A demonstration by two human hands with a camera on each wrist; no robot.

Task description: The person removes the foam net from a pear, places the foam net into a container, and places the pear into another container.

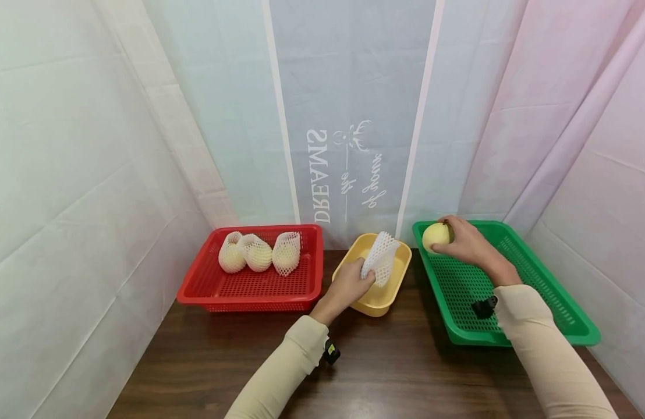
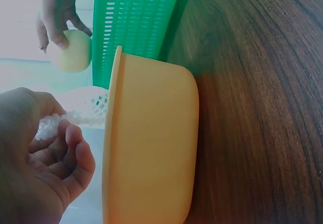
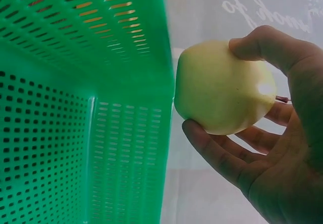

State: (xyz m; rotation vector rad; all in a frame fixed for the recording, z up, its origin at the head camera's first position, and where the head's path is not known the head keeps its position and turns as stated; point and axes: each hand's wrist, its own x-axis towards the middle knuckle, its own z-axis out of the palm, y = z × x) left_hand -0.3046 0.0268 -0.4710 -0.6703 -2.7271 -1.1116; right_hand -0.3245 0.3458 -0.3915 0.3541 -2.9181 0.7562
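Note:
My left hand [image 1: 350,282] pinches a white foam net sleeve [image 1: 381,250] between thumb and fingers, over the yellow basin [image 1: 393,288]. In the left wrist view, part of the net is bunched in the fingertips and its mesh end spreads out beyond them, near the basin's rim. A pale yellow-green pear [image 3: 222,88] is gripped by my right hand [image 1: 466,241], the thumb on one side and the fingers on the other, its stem towards the palm. This pear is bare and is held at the far left corner of the green basket [image 1: 461,285], right by the rim.
To the left stands a red basket [image 1: 259,285] with three pears [image 1: 259,256] in white foam nets along its back. All the containers stand on a dark wood table [image 1: 375,372]. Behind it hangs a printed curtain [image 1: 354,70], with white cloth at both sides.

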